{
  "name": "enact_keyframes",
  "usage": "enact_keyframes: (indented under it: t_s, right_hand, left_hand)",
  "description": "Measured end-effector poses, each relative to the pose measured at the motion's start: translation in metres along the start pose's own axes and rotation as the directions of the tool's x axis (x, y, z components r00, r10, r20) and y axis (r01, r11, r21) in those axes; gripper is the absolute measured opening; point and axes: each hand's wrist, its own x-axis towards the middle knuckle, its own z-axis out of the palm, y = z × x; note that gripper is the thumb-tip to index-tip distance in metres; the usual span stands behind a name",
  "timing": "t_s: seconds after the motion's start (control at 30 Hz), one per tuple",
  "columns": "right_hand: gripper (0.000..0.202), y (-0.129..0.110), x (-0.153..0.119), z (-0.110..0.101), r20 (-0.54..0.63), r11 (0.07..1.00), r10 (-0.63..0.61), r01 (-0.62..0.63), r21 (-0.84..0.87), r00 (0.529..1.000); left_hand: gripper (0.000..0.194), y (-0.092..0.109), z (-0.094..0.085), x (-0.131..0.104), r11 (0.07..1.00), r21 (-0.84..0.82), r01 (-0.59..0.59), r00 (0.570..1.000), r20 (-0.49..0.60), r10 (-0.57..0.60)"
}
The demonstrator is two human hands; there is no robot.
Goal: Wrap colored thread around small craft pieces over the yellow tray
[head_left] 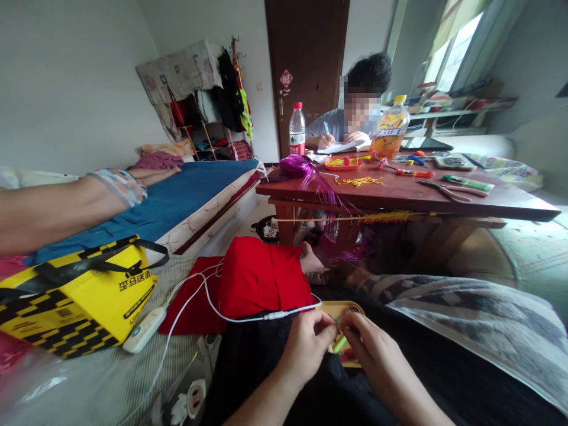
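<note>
A small yellow tray (pixel 333 307) rests on the black cloth over my lap. Above it, my left hand (pixel 309 344) is closed in a pinch, thumb and finger together. Close beside it, my right hand (pixel 371 342) pinches too, its fingertips almost meeting the left ones. Whatever sits between the fingertips is too small and hidden to name. In the tray, a light green stick-like piece (pixel 339 344) shows between the hands, with some red bits lower down. Behind the left hand a white cable (pixel 251 320) runs across red cloth (pixel 266 278).
Ahead stands a dark red table (pixel 306 188) with purple tinsel (pixel 296 165), pliers (pixel 446 190), yellow stems (pixel 360 182) and two bottles. A person (pixel 366 89) writes at its far side. To the left are a yellow bag (pixel 102 290) and another person's legs (pixel 57 207) on a bed.
</note>
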Motion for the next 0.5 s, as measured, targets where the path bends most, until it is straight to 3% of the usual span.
enact_keyframes:
  t_s: [0.2, 0.5]
  right_hand:
    - [0.015, 0.0015, 0.0008, 0.002, -0.004, 1.0, 0.0, 0.0, 0.003, 1.0]
    - [0.016, 0.0009, -0.0004, 0.0086, -0.017, 1.0, 0.015, -0.015, 0.002, 1.0]
  left_hand:
    - [0.01, 0.0025, 0.0001, -0.001, 0.997, 0.065, -0.046, 0.999, 0.0, 0.046]
    - [0.011, -0.0034, 0.0057, 0.0, 0.994, -0.105, -0.03, 0.996, -0.086, 0.021]
